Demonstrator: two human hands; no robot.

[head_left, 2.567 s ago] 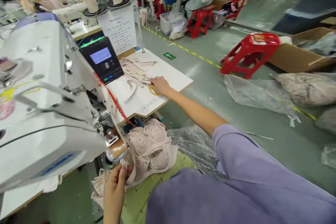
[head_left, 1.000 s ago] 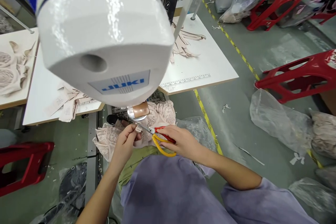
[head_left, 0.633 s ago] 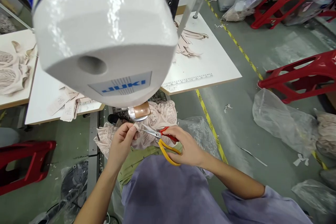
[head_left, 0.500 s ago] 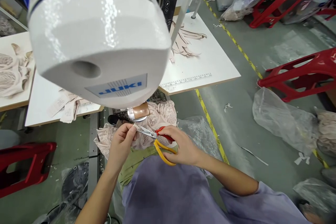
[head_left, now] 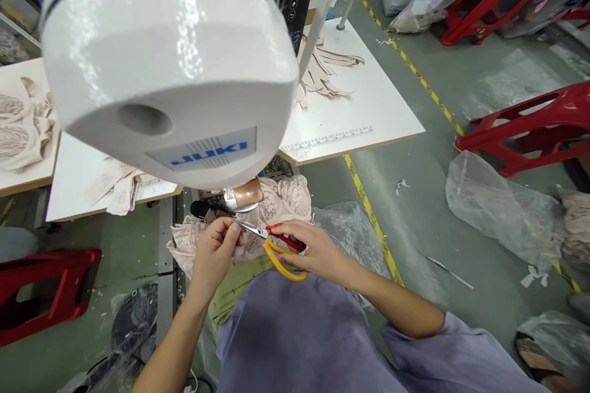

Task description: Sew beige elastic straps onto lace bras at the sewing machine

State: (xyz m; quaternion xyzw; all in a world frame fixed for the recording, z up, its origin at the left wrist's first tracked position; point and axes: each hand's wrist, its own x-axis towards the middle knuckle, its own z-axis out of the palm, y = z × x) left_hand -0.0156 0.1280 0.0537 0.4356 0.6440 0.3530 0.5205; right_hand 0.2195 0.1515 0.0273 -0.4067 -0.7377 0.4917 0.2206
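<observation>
My right hand [head_left: 313, 249] grips a pair of scissors [head_left: 258, 230] by its handle loops, one red and one yellow. The blades point left and their tips reach the fingers of my left hand [head_left: 220, 249]. That hand is pinched closed at the edge of the beige fabric; exactly what lies between its fingertips is mostly hidden. Behind and below both hands, a beige lace bra [head_left: 281, 199] is bunched at the front of the sewing machine [head_left: 170, 73], beside its copper-coloured part [head_left: 246, 194].
Beige strips [head_left: 322, 77] lie on the white tabletop [head_left: 369, 98] at right, and fabric pieces [head_left: 124, 190] on the left one. Red stools [head_left: 534, 126] and plastic bags [head_left: 498, 202] stand on the floor. The machine head overhangs my hands closely.
The scissors have moved slightly left and up, their tips now at my left fingertips, and the handles are closer together. The pale fabric end above my left fingertips no longer shows.
</observation>
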